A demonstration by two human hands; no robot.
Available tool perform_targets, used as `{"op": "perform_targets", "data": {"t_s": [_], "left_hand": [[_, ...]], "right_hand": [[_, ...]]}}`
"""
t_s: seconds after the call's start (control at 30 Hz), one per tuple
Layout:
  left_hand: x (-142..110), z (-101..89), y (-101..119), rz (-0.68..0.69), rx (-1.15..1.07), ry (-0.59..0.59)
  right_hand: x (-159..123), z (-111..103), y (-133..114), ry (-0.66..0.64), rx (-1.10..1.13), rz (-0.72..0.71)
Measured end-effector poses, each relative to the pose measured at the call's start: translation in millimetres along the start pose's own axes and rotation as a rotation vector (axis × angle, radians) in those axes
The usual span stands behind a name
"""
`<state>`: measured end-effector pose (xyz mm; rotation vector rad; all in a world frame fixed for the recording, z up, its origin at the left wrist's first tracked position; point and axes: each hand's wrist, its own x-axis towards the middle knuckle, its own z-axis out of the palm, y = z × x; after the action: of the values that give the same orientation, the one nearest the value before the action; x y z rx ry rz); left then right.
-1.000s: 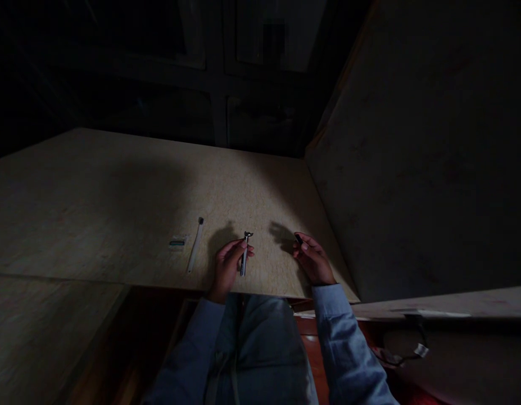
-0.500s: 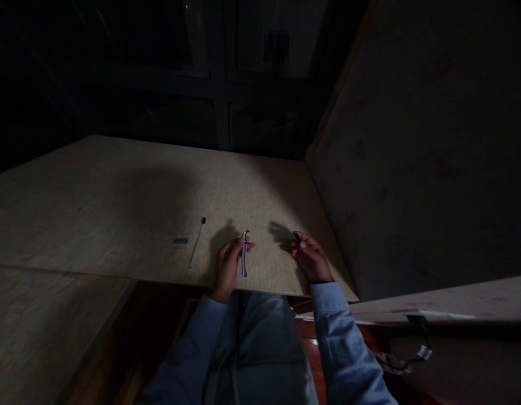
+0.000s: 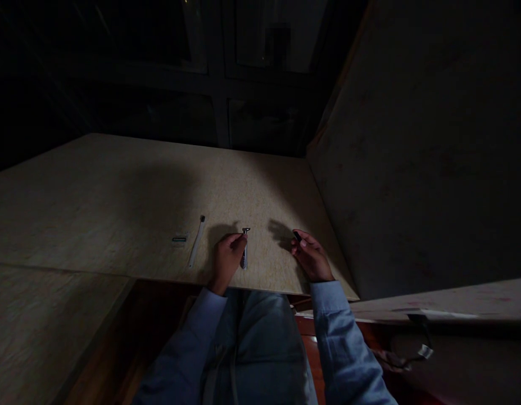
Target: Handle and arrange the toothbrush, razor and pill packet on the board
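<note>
My left hand (image 3: 230, 257) is closed round the neck of a slim silver-grey razor (image 3: 245, 262). The razor's small head points away from me, and part of its handle is hidden by my fingers. To the right, my right hand (image 3: 312, 256) pinches a small dark piece (image 3: 297, 236) between thumb and fingers, apart from the razor. What that piece is I cannot make out for certain. A white toothbrush (image 3: 196, 243) with a dark head lies left of my left hand. Farther left is a small dark bar in clear wrapping (image 3: 179, 240).
The pale, marbled tabletop (image 3: 226, 180) ends at a wall-like panel (image 3: 412, 169) on the right. Dark window panes (image 3: 260, 124) stand behind it. Below the table, at the right, hangs a cable with a white tag (image 3: 424, 352). The room is dim.
My left hand has turned palm down over the razor, its thumb and fingers now near the head. The razor's head has rotated to look T-shaped. My right hand stays almost still.
</note>
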<state>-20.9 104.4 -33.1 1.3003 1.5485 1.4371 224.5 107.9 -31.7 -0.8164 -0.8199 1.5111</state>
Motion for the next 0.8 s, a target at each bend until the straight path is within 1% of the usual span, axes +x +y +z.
{"op": "perform_targets", "data": {"t_s": [0.07, 0.13, 0.27, 0.37, 0.53, 0.8], "left_hand": [[3.9, -4.6, 0.6, 0.075, 0.136, 0.021], [8.7, -10.8, 2.8, 0.1, 0.303, 0.014], [17.6, -19.2, 9.8, 0.027, 0.667, -0.044], [21.0, -17.3, 12.7, 0.012, 0.83, -0.089], [21.8, -6.9, 12.3, 0.054, 0.923, -0.14], [21.3, 8.5, 13.0, 0.042, 0.889, -0.194]], "right_hand": [[-0.6, 1.3, -1.5, 0.002, -0.007, 0.002], [-1.2, 2.4, -2.3, 0.002, -0.002, 0.005], [-1.5, 1.6, -1.3, 0.005, -0.018, -0.005], [-1.0, -0.8, 0.2, 0.01, -0.04, -0.012], [-0.8, -2.2, 1.5, 0.02, -0.042, -0.008], [-1.4, -1.9, 2.0, 0.029, -0.064, -0.017]]}}
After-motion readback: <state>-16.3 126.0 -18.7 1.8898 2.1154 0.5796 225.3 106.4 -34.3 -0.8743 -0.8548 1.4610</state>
